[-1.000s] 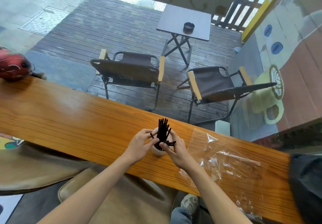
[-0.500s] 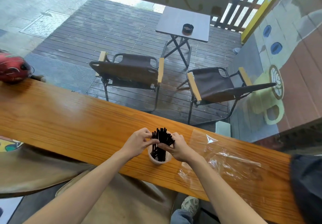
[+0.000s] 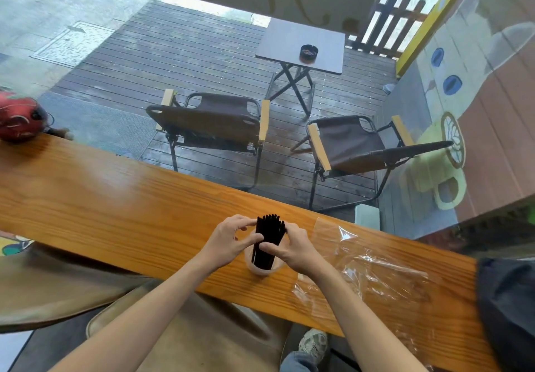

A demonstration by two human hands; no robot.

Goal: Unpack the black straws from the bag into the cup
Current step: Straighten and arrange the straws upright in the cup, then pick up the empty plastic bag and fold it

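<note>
A bundle of black straws (image 3: 267,238) stands upright in a small pale cup (image 3: 262,270) on the wooden counter (image 3: 115,212). My left hand (image 3: 228,241) pinches the bundle from the left, thumb and fingertips against the straws. On the right side my right hand (image 3: 295,247) presses its thumb and fingers onto the same bundle. The hands hide the cup's upper rim. The clear plastic bag (image 3: 362,273) lies flat and crumpled on the counter just right of my right hand.
A red helmet-like object (image 3: 20,117) sits at the counter's far left end. A dark cloth (image 3: 506,308) covers the counter's right end. Beyond the glass are two folding chairs (image 3: 214,122) and a small table (image 3: 304,44). A shoe (image 3: 314,342) shows below the counter.
The splayed straws have been gathered into a tight, even bundle and sit lower in the cup. Both hands have closed in around the bundle.
</note>
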